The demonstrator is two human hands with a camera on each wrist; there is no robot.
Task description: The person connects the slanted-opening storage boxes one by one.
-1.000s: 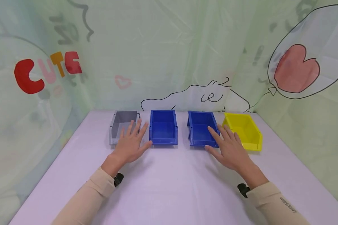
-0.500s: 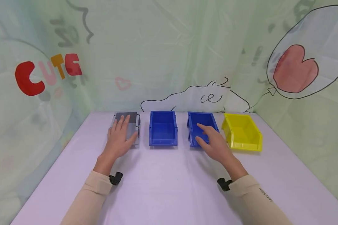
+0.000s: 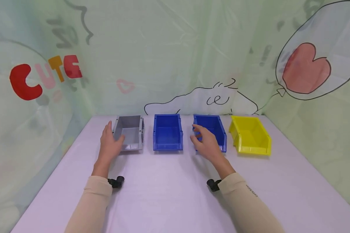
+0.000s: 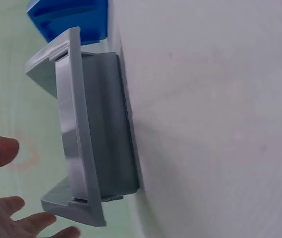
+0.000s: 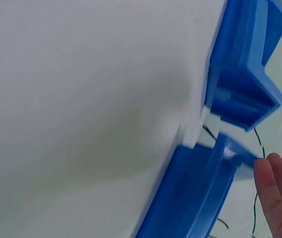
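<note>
My left hand [image 3: 109, 144] is beside the left wall of a grey storage bin [image 3: 131, 137], fingers pointing forward and thumb held away from them in front of the bin. In the left wrist view its fingertips come close to the lower corner of the grey bin [image 4: 108, 129]. Over the left side of the right-hand blue bin [image 3: 211, 124] hovers my right hand [image 3: 207, 142], thumb and fingers apart with nothing between them. From the right wrist, straight fingers [image 5: 274, 188] reach the near corner of that blue bin [image 5: 188, 198].
Another blue bin [image 3: 167, 132] stands between the hands. A yellow bin [image 3: 252, 136] stands at the right end of the row. All rest near the back of a pale table [image 3: 163, 191], enclosed by a printed curtain [image 3: 163, 55].
My left hand has moved left, from over the grey bin to its left side. The right hand has moved left, from between the yellow and blue bins to the blue bin's left edge.
</note>
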